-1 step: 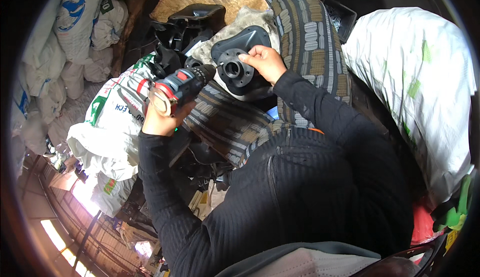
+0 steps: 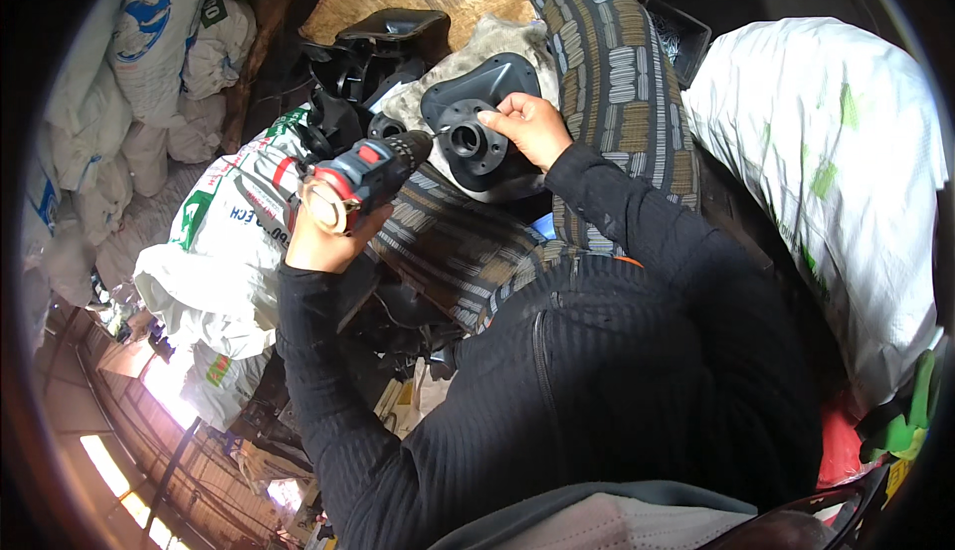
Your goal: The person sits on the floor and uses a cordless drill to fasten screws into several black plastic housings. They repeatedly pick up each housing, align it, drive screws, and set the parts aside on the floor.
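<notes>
My left hand (image 2: 320,242) is wrapped round the grip of a cordless drill (image 2: 363,172), dark with red parts. Its chuck points right, and the tip reaches the left side of a round black flange (image 2: 479,167). This flange has a raised centre hole and several small holes round it. It joins a wider black plastic base (image 2: 510,75) and rests on a pale cloth (image 2: 406,104) over my lap. The thumb and fingers of my right hand (image 2: 532,130) pinch the flange's upper right rim; whether they also hold something small cannot be seen.
Several similar black plastic parts (image 2: 368,58) are piled beyond the drill. A white printed sack (image 2: 224,212) stands at left, a large white sack (image 2: 821,162) at right. Near the patterned fabric (image 2: 627,63) sits a dark bin (image 2: 676,38) of small pieces. More sacks (image 2: 139,53) are stacked far left.
The drill has shifted slightly right and turned a little in my left hand. The flange and my right hand have moved only a touch.
</notes>
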`<state>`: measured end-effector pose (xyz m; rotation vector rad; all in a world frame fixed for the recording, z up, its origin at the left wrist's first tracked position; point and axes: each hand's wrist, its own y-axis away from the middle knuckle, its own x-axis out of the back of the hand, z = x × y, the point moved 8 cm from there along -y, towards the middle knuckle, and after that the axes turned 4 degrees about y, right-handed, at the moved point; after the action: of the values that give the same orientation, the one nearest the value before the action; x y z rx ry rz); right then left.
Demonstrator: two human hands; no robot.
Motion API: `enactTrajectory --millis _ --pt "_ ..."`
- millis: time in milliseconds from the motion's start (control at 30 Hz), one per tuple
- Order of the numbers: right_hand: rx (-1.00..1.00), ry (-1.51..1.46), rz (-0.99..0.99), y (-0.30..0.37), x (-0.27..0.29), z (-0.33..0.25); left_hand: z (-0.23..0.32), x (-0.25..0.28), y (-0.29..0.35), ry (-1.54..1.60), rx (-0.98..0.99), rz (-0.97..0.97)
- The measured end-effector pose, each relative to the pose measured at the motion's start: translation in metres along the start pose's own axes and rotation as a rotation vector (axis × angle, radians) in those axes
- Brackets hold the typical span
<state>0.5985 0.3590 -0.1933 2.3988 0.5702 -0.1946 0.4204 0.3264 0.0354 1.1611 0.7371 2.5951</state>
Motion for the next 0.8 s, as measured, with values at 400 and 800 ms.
enactTrajectory --millis 400,800 --pt "-0.007 0.306 0.096 0.0 0.013 -0.012 0.001 -0.005 -0.013 -0.109 -0.026 -0.033" --pt "-0.068 0.212 0.039 0.007 0.011 -0.004 0.007 -0.016 -0.029 -0.142 -0.141 -0.055"
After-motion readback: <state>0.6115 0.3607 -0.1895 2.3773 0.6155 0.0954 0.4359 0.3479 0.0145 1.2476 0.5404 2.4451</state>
